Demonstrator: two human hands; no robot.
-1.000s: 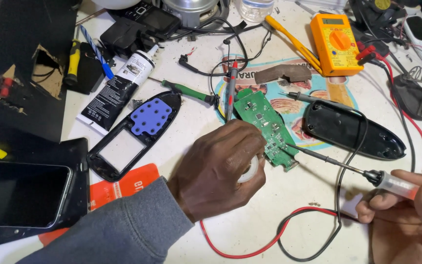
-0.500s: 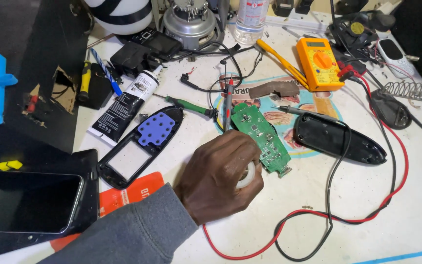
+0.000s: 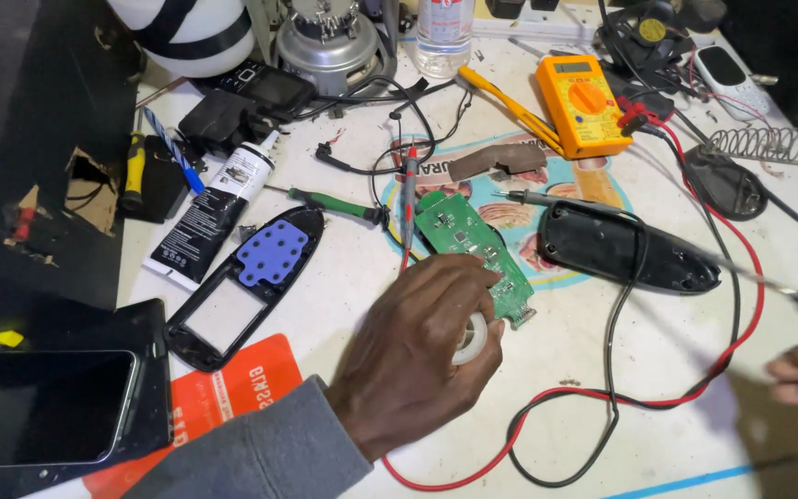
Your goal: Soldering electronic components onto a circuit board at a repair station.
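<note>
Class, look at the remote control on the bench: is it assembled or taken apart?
Taken apart. The green circuit board lies bare by the left hand, between the front frame and the black back shell.

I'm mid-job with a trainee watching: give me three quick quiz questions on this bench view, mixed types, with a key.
1. True or false: the left hand rests on the green circuit board.
2. What lies nearest the yellow multimeter? A) red probe plug B) blue keypad C) white tube
3. Fill in: the black back cover lies ____ of the board.

Key: 1 true; 2 A; 3 right.
</note>
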